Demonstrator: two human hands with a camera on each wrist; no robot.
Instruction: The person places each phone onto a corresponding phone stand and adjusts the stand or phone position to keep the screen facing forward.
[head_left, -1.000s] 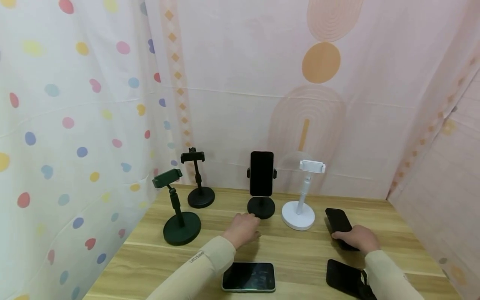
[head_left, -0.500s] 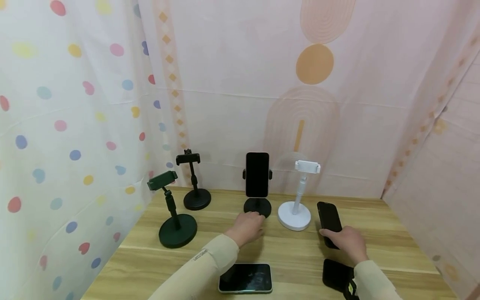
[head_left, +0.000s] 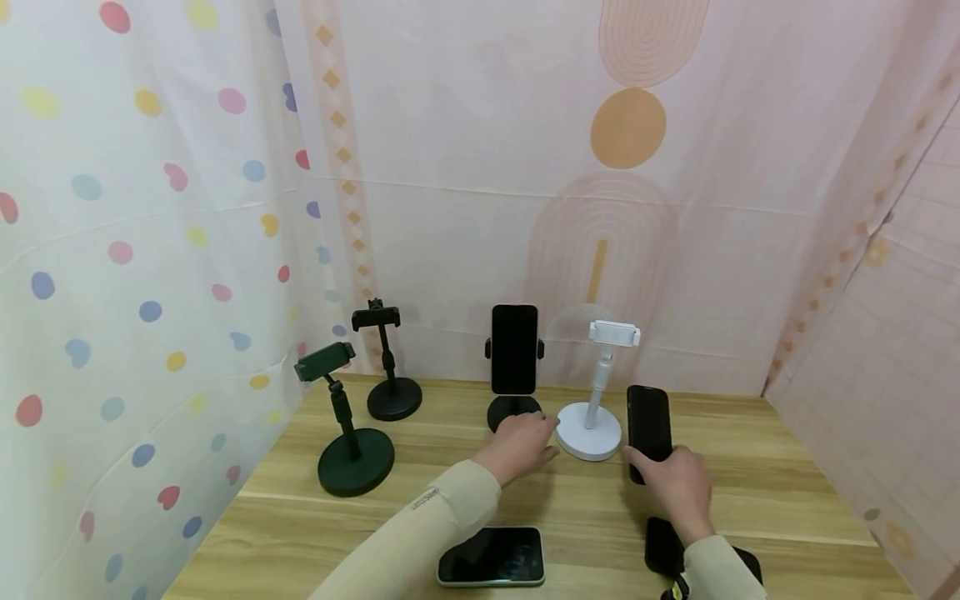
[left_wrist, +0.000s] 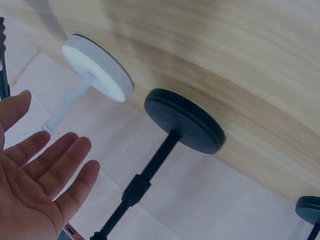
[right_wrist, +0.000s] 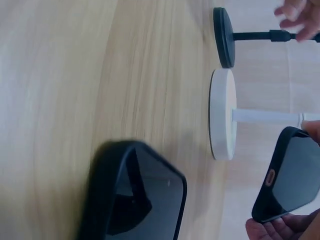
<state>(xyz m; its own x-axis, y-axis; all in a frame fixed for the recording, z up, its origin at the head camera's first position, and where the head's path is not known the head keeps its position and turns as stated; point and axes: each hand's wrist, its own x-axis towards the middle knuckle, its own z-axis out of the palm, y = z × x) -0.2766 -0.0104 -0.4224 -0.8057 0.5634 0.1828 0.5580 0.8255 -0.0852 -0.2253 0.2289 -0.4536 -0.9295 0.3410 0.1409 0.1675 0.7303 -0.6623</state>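
My right hand (head_left: 678, 483) grips a black smartphone (head_left: 649, 417) by its lower part and holds it upright above the table, just right of the white phone stand (head_left: 596, 425). In the right wrist view thumb and fingers pinch the smartphone (right_wrist: 295, 172) from opposite edges. My left hand (head_left: 521, 446) reaches in front of the middle black phone stand (head_left: 501, 410), fingertips close to the white stand's base. The left wrist view shows that left hand (left_wrist: 45, 180) with fingers spread, palm visible and nothing in it. The white stand's clamp (head_left: 615, 333) holds nothing.
The middle stand carries an upright smartphone (head_left: 514, 350). A green phone stand (head_left: 354, 458) and another black one (head_left: 393, 398) are at the left. One smartphone (head_left: 491, 558) lies front centre; another (head_left: 662, 546) lies partly under my right sleeve. Curtains hang behind the table (head_left: 600, 508).
My right hand has lifted the smartphone and brought it left toward the white stand, turning it more upright. My left hand has shifted right, from the middle stand toward the white one.
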